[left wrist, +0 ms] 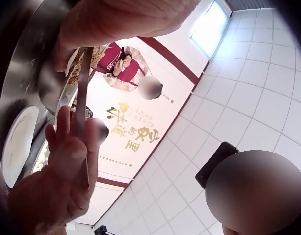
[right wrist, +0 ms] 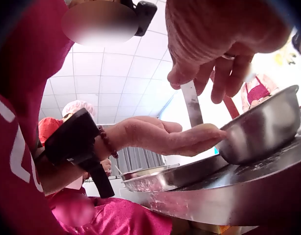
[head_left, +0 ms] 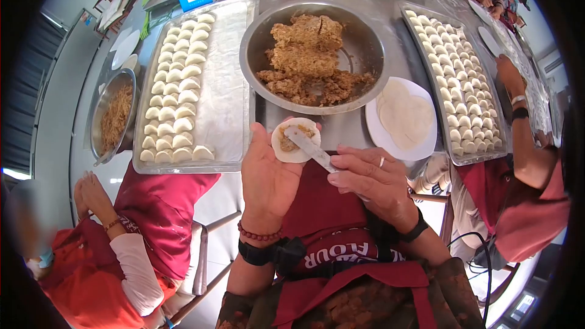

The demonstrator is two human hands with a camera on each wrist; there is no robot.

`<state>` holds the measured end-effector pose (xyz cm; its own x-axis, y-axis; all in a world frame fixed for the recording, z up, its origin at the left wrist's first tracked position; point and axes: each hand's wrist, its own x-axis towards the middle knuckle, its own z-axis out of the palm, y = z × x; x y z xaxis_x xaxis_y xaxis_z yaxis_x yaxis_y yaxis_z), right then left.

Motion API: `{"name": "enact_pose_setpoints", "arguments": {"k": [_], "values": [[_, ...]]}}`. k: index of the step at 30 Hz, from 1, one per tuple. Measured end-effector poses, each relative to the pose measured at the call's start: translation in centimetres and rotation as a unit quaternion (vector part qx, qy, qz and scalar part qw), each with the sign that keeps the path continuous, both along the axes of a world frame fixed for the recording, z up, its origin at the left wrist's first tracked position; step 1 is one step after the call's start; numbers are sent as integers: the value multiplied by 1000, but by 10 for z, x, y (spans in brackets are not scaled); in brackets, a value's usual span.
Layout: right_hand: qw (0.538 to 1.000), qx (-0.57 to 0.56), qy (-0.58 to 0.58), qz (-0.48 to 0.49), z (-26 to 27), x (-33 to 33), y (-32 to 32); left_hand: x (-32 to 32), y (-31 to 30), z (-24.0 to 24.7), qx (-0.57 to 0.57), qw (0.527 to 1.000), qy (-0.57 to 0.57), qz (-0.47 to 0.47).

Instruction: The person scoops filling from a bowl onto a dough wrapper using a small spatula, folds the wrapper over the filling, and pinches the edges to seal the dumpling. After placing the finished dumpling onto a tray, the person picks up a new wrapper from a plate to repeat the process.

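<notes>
In the head view a round dough wrapper (head_left: 295,141) with brown filling lies on the fingers of the left hand (head_left: 268,173), palm up. The right hand (head_left: 375,183) pinches a flat metal spatula (head_left: 309,148), its blade on the filling. Left wrist view: the right hand (left wrist: 67,181) grips the spatula (left wrist: 82,98); the left hand (left wrist: 126,19) is at the top. In the right wrist view the left hand (right wrist: 165,137) is seen from the side, the right hand (right wrist: 223,44) above it with the spatula (right wrist: 191,105).
A large bowl of filling (head_left: 314,109) stands just beyond the hands. A tray of dumplings (head_left: 228,85) is at left, another tray (head_left: 472,159) at right. A plate (head_left: 379,137) holds stacked wrappers (head_left: 405,116). People sit on both sides; a smaller bowl (head_left: 129,123) stands at far left.
</notes>
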<state>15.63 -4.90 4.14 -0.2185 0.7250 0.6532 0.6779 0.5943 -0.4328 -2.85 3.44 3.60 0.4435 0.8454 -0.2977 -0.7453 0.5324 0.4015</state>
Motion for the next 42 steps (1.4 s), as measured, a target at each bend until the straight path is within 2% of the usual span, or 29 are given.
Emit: {"name": "enact_pose_setpoints", "arguments": {"k": [5,9,10,12,14,17,20,22,26,29,32,35,38,42], "values": [[999,-10,1,44,4,2,-8,0,1,-5,0,1000,2,7],[996,-23,79,42,9,14,-8,-2,4,-10,-1,1000,-3,19],[992,-27,116,32,6,21,-7,-2,4,-10,-8,1000,-8,21],[988,-38,141,-49,8,28,0,0,2,-10,-22,999,-19,22],[974,-52,115,-187,16,30,12,4,-1,-9,-26,999,-16,19],[971,-61,99,-207,13,36,37,9,-6,-6,-29,999,-14,9],[975,-77,23,-208,8,40,57,13,-10,-2,-32,999,-9,-1],[977,-82,24,-194,-4,41,66,15,-12,0,-37,999,-13,-5],[975,-89,1,-204,-9,41,61,16,-16,-1,-50,998,-42,-15],[953,-71,-2,-294,1,37,42,15,-20,1,-49,997,-58,-25],[954,-93,-20,-283,-4,38,18,17,-23,0,-47,996,-65,-39],[973,-152,52,-164,0,26,1,18,-25,-1,-35,995,-73,-66],[984,-135,98,-63,-10,18,0,18,-28,-7,-44,990,-114,-67],[987,-121,102,-26,-9,15,-1,18,-31,-8,-42,989,-115,-82]]}}
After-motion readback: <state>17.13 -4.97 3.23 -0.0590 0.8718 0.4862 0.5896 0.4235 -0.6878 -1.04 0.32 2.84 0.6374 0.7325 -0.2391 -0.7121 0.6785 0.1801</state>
